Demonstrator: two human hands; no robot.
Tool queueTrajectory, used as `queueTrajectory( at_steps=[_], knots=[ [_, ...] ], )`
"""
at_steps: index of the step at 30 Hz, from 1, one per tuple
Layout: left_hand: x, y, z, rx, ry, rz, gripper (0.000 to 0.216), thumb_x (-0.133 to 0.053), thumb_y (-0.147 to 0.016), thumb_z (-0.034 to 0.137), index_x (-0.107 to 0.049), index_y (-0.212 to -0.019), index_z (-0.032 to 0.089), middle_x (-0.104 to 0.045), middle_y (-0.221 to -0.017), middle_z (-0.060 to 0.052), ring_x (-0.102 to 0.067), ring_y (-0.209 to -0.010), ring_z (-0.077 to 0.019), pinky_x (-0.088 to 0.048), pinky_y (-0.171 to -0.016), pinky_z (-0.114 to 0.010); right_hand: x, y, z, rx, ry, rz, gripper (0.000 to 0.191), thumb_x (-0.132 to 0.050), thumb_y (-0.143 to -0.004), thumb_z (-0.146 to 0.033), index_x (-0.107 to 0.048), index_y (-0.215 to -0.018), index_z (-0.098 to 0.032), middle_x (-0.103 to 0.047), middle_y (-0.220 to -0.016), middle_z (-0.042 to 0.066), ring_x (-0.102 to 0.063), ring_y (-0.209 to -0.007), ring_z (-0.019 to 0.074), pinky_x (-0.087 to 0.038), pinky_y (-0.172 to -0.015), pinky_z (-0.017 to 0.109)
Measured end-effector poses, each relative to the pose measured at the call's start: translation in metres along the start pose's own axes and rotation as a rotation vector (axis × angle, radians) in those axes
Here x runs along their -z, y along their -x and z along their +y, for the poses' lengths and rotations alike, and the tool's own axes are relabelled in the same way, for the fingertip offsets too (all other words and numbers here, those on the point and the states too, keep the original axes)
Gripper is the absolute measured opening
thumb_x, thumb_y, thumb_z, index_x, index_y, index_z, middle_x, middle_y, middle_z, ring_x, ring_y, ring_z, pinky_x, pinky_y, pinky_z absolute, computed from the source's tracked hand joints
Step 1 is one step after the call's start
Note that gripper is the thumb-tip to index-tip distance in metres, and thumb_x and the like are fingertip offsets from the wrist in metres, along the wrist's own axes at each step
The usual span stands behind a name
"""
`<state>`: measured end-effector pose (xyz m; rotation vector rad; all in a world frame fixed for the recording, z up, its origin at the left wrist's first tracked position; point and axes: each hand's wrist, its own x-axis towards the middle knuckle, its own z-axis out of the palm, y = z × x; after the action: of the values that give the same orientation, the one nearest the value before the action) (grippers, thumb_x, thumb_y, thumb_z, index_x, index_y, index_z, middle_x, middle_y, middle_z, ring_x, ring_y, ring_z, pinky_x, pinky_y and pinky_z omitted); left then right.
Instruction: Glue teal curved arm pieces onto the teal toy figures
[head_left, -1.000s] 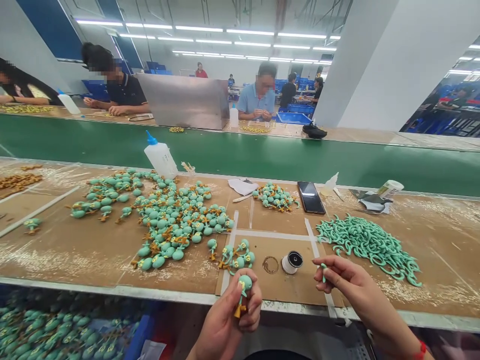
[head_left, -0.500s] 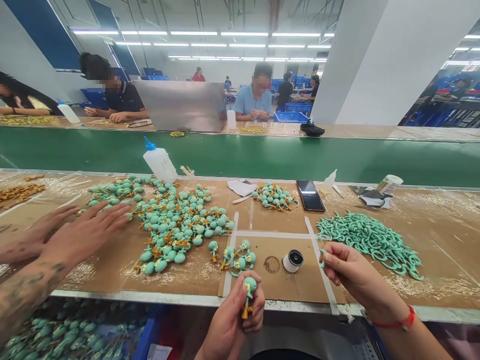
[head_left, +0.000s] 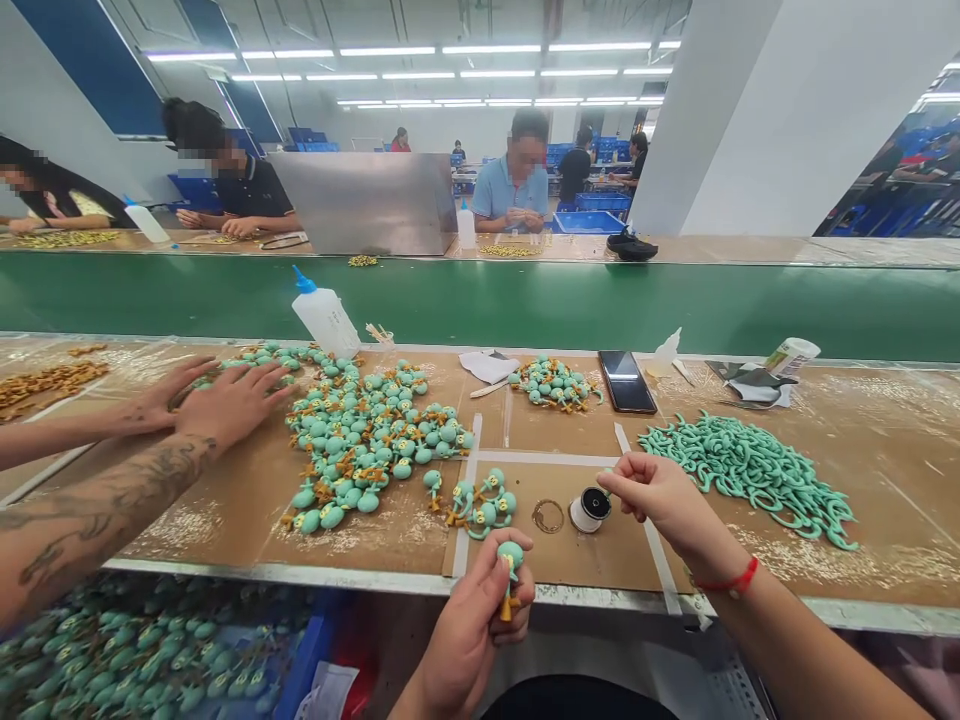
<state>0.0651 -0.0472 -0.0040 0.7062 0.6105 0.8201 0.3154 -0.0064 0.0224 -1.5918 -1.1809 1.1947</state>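
My left hand is closed round a small teal figure with orange legs, held just below the table's front edge. My right hand is pinched shut beside a small round white pot; what its fingers hold is hidden. A small cluster of teal figures lies just beyond my left hand. A pile of teal curved pieces lies to the right of my right hand.
A co-worker's two hands press on the big heap of teal figures at left. A glue bottle, a phone and a green conveyor belt lie behind. A blue bin of figures sits under the table. People work across the belt.
My right hand moved left to the white pot. A co-worker's arms came in from the left and slid further onto the heap. My left hand stayed put with the figure.
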Motion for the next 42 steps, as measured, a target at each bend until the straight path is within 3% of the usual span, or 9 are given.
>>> queueTrajectory(
  at_steps=[6,12,26,29,32,36,42],
  knots=[
    [-0.002,-0.001,0.001,0.023,-0.071,0.047,0.034,-0.063,-0.086,0.046,-0.059,-0.110,0.023,-0.044,-0.079,0.001,-0.030,-0.059,-0.0083,-0.021,-0.054,-0.022,-0.004,-0.006,0.004,-0.008,0.058,0.007,0.038,-0.069,-0.072,-0.049,-0.049,-0.062,-0.018,-0.053,-0.049,-0.003,-0.043,-0.046,0.0088,-0.033,-0.045,0.020],
    [0.000,-0.001,0.002,0.007,-0.227,0.113,0.044,-0.073,-0.079,0.045,-0.064,-0.116,0.023,-0.057,-0.085,-0.005,-0.046,-0.078,-0.0161,-0.034,-0.069,-0.025,-0.007,-0.011,0.006,-0.002,0.105,0.021,0.033,-0.068,-0.072,-0.044,-0.049,-0.062,-0.019,-0.052,-0.047,-0.003,-0.043,-0.045,0.0091,-0.032,-0.045,0.020],
    [0.000,-0.003,-0.001,-0.012,-0.282,0.051,0.045,-0.066,-0.086,0.043,-0.058,-0.125,0.023,-0.063,-0.089,-0.006,-0.049,-0.075,-0.0163,-0.033,-0.066,-0.026,-0.007,-0.010,0.001,0.022,0.137,0.009,0.033,-0.066,-0.072,-0.044,-0.048,-0.061,-0.019,-0.050,-0.048,-0.003,-0.042,-0.046,0.0093,-0.031,-0.045,0.021],
    [-0.001,-0.004,-0.001,-0.026,-0.275,0.038,0.039,-0.066,-0.086,0.043,-0.057,-0.118,0.022,-0.065,-0.086,-0.006,-0.052,-0.078,-0.0173,-0.034,-0.069,-0.027,-0.006,-0.008,0.000,0.044,0.150,-0.008,0.034,-0.065,-0.075,-0.045,-0.048,-0.062,-0.019,-0.050,-0.050,-0.003,-0.042,-0.048,0.0097,-0.031,-0.047,0.021],
    [0.000,-0.005,-0.001,-0.038,-0.280,0.050,0.034,-0.067,-0.085,0.043,-0.058,-0.108,0.020,-0.065,-0.082,-0.005,-0.053,-0.076,-0.0171,-0.034,-0.067,-0.026,0.000,-0.004,-0.002,0.090,0.155,-0.053,0.036,-0.063,-0.080,-0.048,-0.050,-0.065,-0.018,-0.050,-0.055,-0.003,-0.044,-0.053,0.0104,-0.032,-0.050,0.022],
    [0.003,-0.006,-0.002,-0.046,-0.278,0.084,0.039,-0.069,-0.083,0.044,-0.059,-0.111,0.020,-0.066,-0.081,-0.005,-0.053,-0.074,-0.0163,-0.032,-0.063,-0.025,0.013,0.001,-0.007,0.131,0.138,-0.133,0.034,-0.064,-0.083,-0.046,-0.052,-0.070,-0.017,-0.045,-0.058,-0.005,-0.041,-0.054,0.0091,-0.031,-0.051,0.021],
    [0.004,-0.006,-0.004,-0.034,-0.270,0.102,0.041,-0.068,-0.084,0.043,-0.059,-0.116,0.020,-0.065,-0.079,-0.003,-0.053,-0.077,-0.0165,-0.034,-0.071,-0.026,0.029,0.003,-0.005,0.014,-0.042,-0.355,0.038,-0.070,-0.080,-0.048,-0.051,-0.070,-0.017,-0.047,-0.054,-0.004,-0.043,-0.050,0.0087,-0.035,-0.049,0.020]
  ],
)
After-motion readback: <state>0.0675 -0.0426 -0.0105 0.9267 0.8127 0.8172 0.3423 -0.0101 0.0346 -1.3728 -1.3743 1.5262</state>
